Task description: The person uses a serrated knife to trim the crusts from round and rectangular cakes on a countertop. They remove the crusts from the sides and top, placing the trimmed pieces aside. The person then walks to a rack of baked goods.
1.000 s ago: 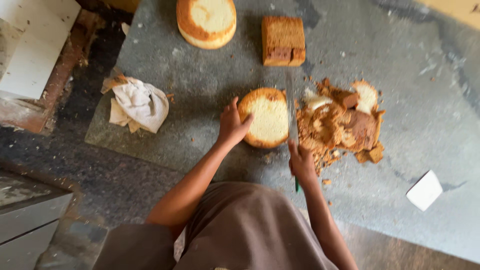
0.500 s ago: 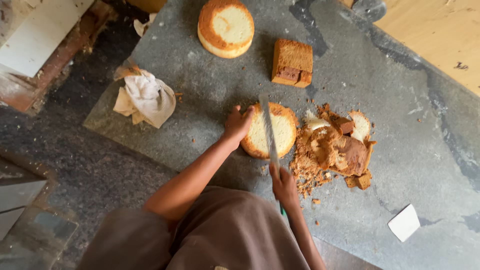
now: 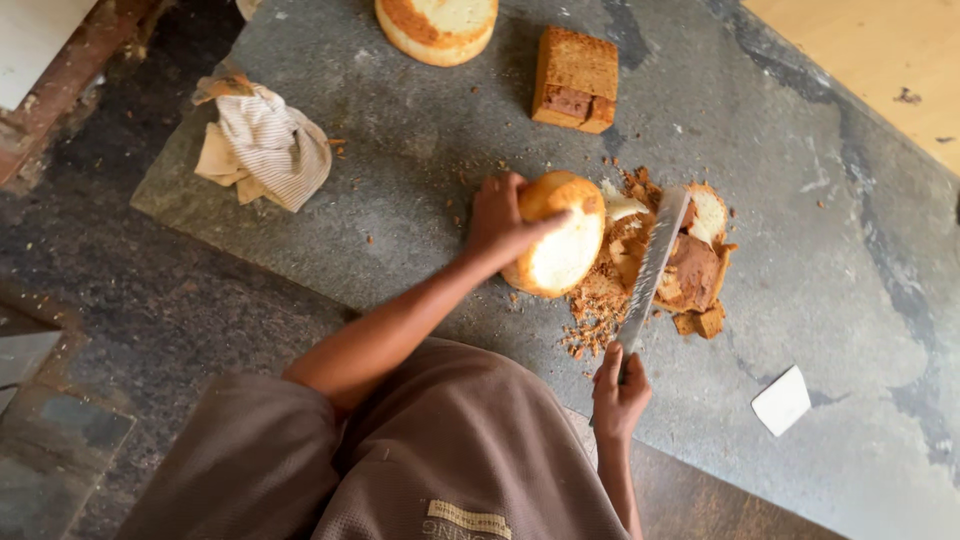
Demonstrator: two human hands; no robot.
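My left hand (image 3: 503, 218) grips a small round cake (image 3: 560, 250) and holds it tilted up on its edge on the grey stone counter (image 3: 420, 170). My right hand (image 3: 618, 390) holds a long serrated knife (image 3: 650, 270) by its handle. The blade points away from me over a pile of brown and white cake trimmings (image 3: 680, 270), just right of the tilted cake.
A second round cake (image 3: 437, 25) lies at the far edge. A rectangular brown cake block (image 3: 575, 80) stands next to it. A crumpled striped cloth (image 3: 262, 145) lies at the left. A small white scraper (image 3: 781, 400) rests at the right. Crumbs are scattered around the pile.
The round cake has been lifted from flat to tilted on its edge by my left hand. The knife has shifted right, off the cake and over the trimmings.
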